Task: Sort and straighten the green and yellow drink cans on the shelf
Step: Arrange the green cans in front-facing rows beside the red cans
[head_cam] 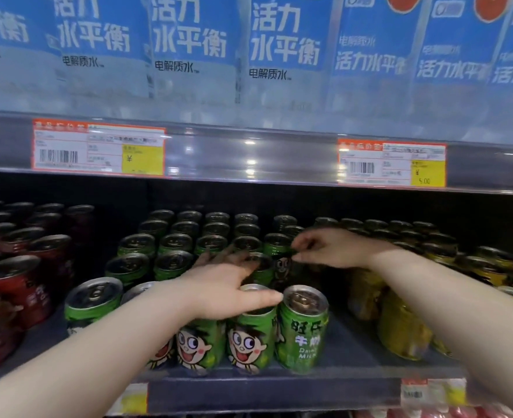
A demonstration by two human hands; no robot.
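- I am seeing the green cans standing in rows at the middle of the shelf, with the front row at lower centre. Two of these are showing a cartoon face and the rightmost is showing text.
- The yellow cans are standing at the right of the frame, blurred, with a bare strip of shelf between them and the front green cans.
- My left hand is reaching in from the lower left and lying over the tops of the front green cans. Its grip is spread wide, fingers straight and blurred, thumb lying across one can top, holding nothing.
- My right hand is coming in from the lower right to a green can further back. Thumb and forefinger are curling at its rim, but I cannot tell whether the grip is closing on it.
- Red cans are sitting at the left. Price tags are hanging on the upper shelf edge, under blue-labelled bottles.
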